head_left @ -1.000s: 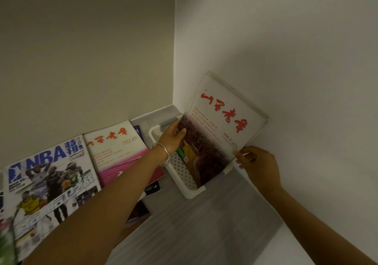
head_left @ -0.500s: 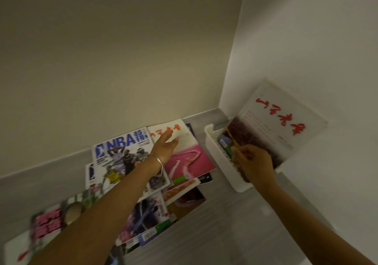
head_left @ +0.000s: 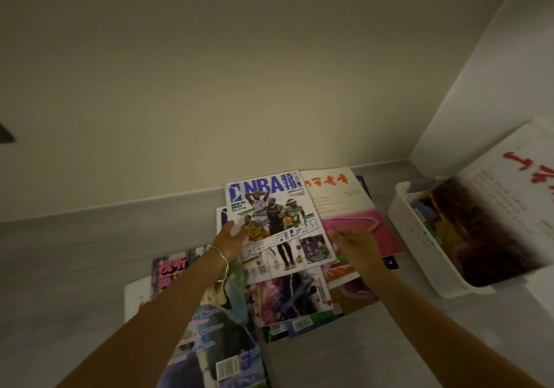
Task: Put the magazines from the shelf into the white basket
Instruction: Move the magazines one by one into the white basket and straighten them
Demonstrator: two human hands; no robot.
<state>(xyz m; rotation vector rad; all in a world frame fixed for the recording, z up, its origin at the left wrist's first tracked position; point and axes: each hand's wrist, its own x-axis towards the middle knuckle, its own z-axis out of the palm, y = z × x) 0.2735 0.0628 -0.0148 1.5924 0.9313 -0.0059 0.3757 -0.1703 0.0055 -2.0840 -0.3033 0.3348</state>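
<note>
Shelf (head_left: 90, 252), grey, set in a pale-walled recess; carries all items.

NBA magazine (head_left: 278, 222): topmost of a loose overlapping pile near the shelf's back edge, cover up.

Pink-and-white magazine (head_left: 350, 207): just right of it, partly under it. Further magazines fan toward the shelf's front edge, under both forearms.

White basket (head_left: 419, 237): perforated wall, at the shelf's right end by the side wall. One large magazine with red script (head_left: 494, 207) stands tilted in it, leaning on that wall.

Left hand (head_left: 229, 239): bangles at wrist, grip wide, fingers spread at the NBA magazine's left edge; contact unclear.

Right hand (head_left: 356, 245): grip loosely open, holding nothing, over that magazine's right edge.
</note>
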